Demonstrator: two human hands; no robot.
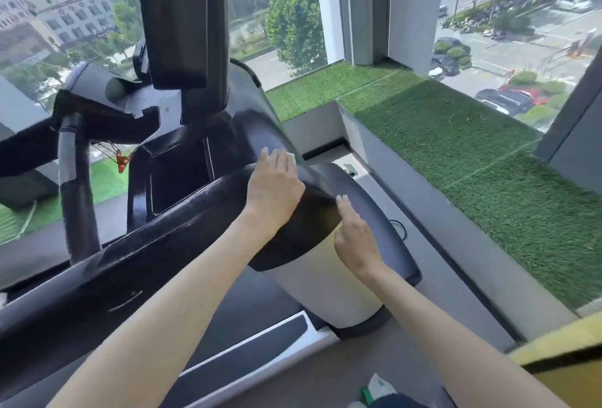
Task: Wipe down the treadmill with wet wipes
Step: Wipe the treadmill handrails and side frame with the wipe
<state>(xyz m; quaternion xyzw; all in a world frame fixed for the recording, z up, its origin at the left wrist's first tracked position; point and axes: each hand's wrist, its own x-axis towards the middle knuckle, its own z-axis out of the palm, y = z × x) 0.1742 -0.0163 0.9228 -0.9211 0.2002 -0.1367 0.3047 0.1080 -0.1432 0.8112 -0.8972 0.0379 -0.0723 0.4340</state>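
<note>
The black treadmill [156, 244] fills the left and centre, its handrail running up to the right-hand upright [312, 283]. My left hand [273, 189] lies flat with straight fingers on the top end of the handrail, where it meets the upright's black cap. A small pale edge, which looks like a wet wipe [292, 157], shows under its fingertips. My right hand [355, 238] is open with straight fingers, its palm against the outer side of the upright just below the cap, holding nothing.
A white and green wipes pack [379, 388] lies low in view beside the treadmill's side rail [260, 352]. An artificial-grass ledge [456, 153] runs under the windows to the right. The console and its screen [176, 16] rise at upper left. A cable [399, 228] lies on the grey floor.
</note>
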